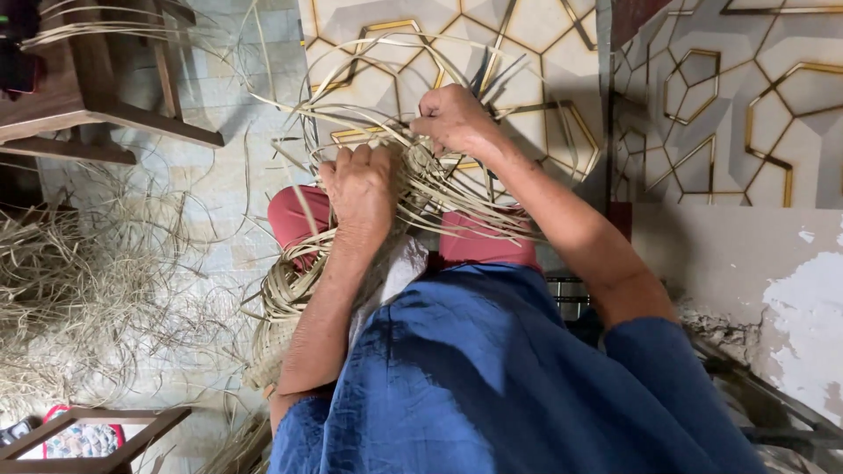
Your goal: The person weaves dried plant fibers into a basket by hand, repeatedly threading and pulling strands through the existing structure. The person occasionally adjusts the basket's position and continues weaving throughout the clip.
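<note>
Straw-coloured strips: long, flat, pale weaving strips bunch together over the person's lap, between and under both hands; loose ends arc outward toward the patterned floor.
Head view, left hand: left hand lies knuckles-up on the bunch, fingers curled down and closed around several strips near their crossing point.
Head view, right hand: right hand sits just beyond the left, farther from the body, fingers bent tight in a pinch on strips at the far edge of the bunch; fingertips are hidden behind the knuckles, so which strands it holds cannot be told.
Hand spacing: near each other, not touching; strips run between them.
Woven part: a coiled, partly woven section hangs beside the left forearm, below the knee, with its lower edge near the floor.
Clothing: blue garment fills the lower frame; red trousers show at both knees under the strips.
Floor: tiles with gold hexagon lines lie beyond the hands; plainer pale tiles to the left.
Loose material: a heap of dry fibre lies well apart on the left floor.
Furniture: dark wooden stool legs stand at upper left; another wooden frame at lower left.
Wall: chipped grey surface on the right.
</note>
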